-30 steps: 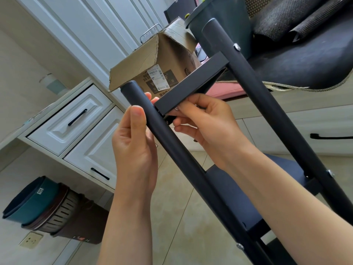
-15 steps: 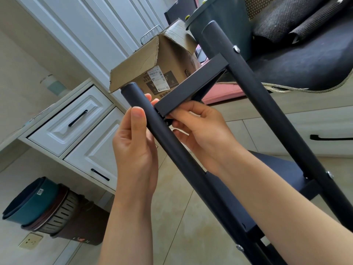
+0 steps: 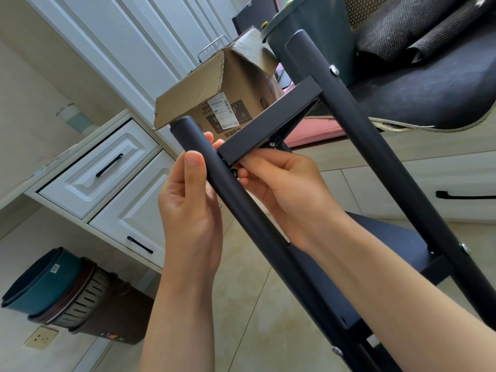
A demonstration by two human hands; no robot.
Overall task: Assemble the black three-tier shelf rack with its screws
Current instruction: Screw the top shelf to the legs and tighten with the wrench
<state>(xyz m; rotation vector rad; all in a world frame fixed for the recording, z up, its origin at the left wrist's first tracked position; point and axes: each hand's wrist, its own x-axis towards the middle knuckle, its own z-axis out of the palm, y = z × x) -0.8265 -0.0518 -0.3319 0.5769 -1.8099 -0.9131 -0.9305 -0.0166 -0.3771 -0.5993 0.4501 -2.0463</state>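
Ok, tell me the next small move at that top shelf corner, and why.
Probably keep turning the small fastener with the right hand until the top shelf corner sits tight against the near pole. The left hand already steadies that pole, and the fingertips pinch right at the joint, which looks unfinished.

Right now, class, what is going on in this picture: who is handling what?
A person is assembling a black shelf rack. The left hand grips the near black pole close to its top. The right hand pinches something small at the joint where the top shelf's frame meets that pole, probably a screw, though it is too small to tell. The far pole already shows a screw at this tier.
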